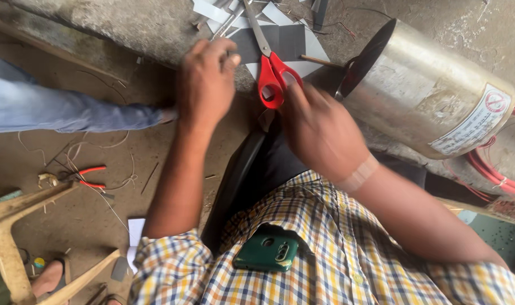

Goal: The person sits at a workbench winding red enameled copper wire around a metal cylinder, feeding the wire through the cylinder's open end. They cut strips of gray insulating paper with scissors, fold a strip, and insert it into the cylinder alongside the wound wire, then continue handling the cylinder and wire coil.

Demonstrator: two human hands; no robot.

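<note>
Red-handled steel scissors (270, 72): my right hand (319, 130) fingers curl at the loops, unthreaded; left hand (205, 82) fingers together, steadying grey paper strips (280, 42) flat on the table.

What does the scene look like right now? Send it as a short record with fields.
left hand: over cut paper strips, grip unclear
right hand: reaching into handles of red scissors
scissors: lying on grey sheet, blades pointing away
right of hands: metal cylinder on its side
floor, left: red-handled pliers
shirt pocket: green phone
</note>
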